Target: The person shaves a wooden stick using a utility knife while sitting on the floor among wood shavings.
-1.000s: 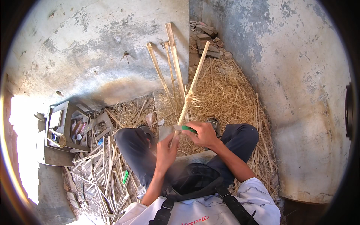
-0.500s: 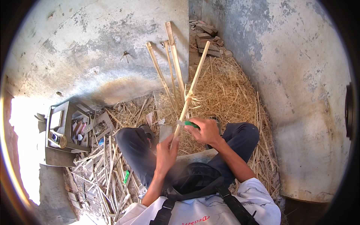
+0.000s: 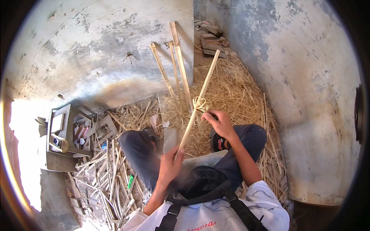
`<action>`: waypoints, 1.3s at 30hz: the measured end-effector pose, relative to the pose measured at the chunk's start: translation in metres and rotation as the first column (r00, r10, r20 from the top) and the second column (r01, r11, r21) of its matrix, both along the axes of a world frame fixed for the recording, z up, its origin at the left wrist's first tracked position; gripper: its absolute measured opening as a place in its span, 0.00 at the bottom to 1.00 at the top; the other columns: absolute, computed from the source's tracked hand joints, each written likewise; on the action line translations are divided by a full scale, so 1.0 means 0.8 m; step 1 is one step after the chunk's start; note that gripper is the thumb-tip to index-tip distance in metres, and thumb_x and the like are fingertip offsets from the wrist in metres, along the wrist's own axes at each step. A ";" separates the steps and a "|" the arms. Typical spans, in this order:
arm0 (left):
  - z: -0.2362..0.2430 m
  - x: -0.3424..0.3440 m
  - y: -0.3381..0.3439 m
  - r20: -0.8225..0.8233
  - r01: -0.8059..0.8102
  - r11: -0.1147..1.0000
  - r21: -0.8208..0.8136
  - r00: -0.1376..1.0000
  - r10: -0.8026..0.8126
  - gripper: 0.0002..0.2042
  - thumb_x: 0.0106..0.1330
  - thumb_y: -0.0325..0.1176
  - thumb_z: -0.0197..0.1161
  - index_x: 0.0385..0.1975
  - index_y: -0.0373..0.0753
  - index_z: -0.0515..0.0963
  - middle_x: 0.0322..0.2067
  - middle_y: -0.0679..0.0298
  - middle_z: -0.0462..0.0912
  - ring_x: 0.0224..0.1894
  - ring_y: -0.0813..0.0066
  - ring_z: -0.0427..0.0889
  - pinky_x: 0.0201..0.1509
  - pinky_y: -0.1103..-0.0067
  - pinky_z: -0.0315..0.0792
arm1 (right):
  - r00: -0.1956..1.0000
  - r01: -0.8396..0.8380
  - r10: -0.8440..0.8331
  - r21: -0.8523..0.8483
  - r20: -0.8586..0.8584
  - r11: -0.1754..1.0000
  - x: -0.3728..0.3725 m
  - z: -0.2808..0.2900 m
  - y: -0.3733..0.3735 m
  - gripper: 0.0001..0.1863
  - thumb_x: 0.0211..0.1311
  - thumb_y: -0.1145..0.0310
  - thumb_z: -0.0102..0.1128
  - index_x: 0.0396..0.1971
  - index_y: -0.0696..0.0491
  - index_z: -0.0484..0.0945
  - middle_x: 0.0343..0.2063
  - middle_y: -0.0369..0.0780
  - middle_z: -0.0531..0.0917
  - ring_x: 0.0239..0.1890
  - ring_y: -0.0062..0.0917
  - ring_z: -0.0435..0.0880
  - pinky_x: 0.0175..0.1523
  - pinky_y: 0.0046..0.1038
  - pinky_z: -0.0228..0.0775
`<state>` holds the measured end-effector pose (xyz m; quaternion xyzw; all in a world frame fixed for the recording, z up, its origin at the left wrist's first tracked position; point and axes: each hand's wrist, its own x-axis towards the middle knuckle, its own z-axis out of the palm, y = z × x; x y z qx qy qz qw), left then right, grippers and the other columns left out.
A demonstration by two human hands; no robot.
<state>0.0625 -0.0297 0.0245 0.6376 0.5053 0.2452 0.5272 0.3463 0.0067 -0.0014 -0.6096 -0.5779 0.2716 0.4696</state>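
A pale split bamboo strip (image 3: 210,75) slants up and away from me. My left hand (image 3: 170,163) is closed around its near end, above my lap. Farther up, my right hand (image 3: 222,124) is closed on a knife (image 3: 201,111), whose handle is mostly covered by the fingers. The dark blade lies against the strip just below a bunch of thin curled shavings (image 3: 199,102), which still hang from the wood about midway along. A flat grey slab (image 3: 170,139) lies on the floor beyond my left hand.
Several bamboo pieces (image 3: 182,65) lean on the worn wall ahead. Straw-like shavings (image 3: 246,100) heap up at right; loose bamboo strips (image 3: 111,177) and a bright green object (image 3: 130,181) lie at left. An overturned-looking wooden stool (image 3: 61,161) holds small items. Bricks (image 3: 212,44) fill the far corner.
My right hand has moved the knife up along the strip, away from my left hand, to the shavings. The strip's far end has shifted slightly right and nearer, and the shavings have curled tighter.
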 end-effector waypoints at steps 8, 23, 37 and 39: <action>-0.018 -0.003 0.013 0.215 0.034 0.982 -0.183 0.977 0.006 0.16 0.86 0.37 0.55 0.58 0.31 0.83 0.22 0.77 0.70 0.20 0.90 0.65 0.24 0.84 0.60 | 0.985 -0.156 0.145 -0.131 -0.095 0.979 -0.005 0.004 -0.010 0.19 0.81 0.52 0.61 0.47 0.55 0.86 0.22 0.36 0.80 0.23 0.22 0.76 0.31 0.29 0.68; -0.006 0.022 0.025 0.094 -0.035 0.999 0.004 0.995 0.035 0.14 0.83 0.37 0.59 0.49 0.34 0.87 0.19 0.70 0.76 0.23 0.85 0.72 0.28 0.76 0.67 | 0.913 -0.253 0.179 0.163 0.366 0.954 -0.055 0.003 -0.025 0.18 0.74 0.51 0.68 0.43 0.52 0.86 0.31 0.41 0.88 0.28 0.40 0.89 0.31 0.39 0.78; 0.012 0.021 0.021 -0.002 -0.045 0.997 0.066 0.999 0.046 0.15 0.82 0.39 0.62 0.41 0.33 0.87 0.18 0.65 0.77 0.22 0.80 0.75 0.28 0.73 0.69 | 0.921 -0.144 0.067 0.175 0.384 0.974 -0.051 0.010 -0.026 0.20 0.71 0.49 0.72 0.42 0.53 0.89 0.30 0.41 0.90 0.23 0.38 0.87 0.29 0.36 0.77; 0.014 0.019 0.019 -0.017 -0.046 0.997 0.065 0.999 0.048 0.15 0.82 0.40 0.62 0.41 0.33 0.87 0.18 0.64 0.77 0.22 0.80 0.75 0.28 0.72 0.69 | 0.909 -0.152 0.073 0.164 0.410 0.975 -0.050 0.013 -0.026 0.20 0.71 0.49 0.71 0.42 0.53 0.89 0.30 0.41 0.90 0.23 0.37 0.88 0.29 0.36 0.77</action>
